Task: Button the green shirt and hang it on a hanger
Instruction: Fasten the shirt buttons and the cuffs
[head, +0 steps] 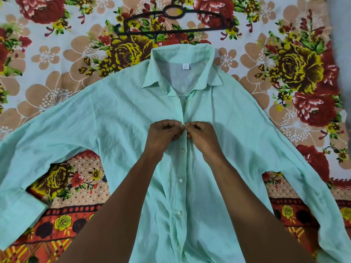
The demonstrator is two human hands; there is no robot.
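A pale green shirt (pixel 121 118) lies flat, front up, sleeves spread, collar away from me. Its placket runs down the middle, and three white buttons below my hands look fastened. My left hand (pixel 163 135) pinches the left edge of the placket at chest height. My right hand (pixel 202 136) pinches the right edge, and the fingertips of both hands meet there. Whatever button is between them is hidden by my fingers. Above that spot the front lies open up to the collar. A black plastic hanger (pixel 174 21) lies flat beyond the collar, apart from the shirt.
A floral bedsheet (pixel 57 59) in red, yellow and beige covers the whole surface under the shirt. A grey strip (pixel 344 35) shows at the far right edge.
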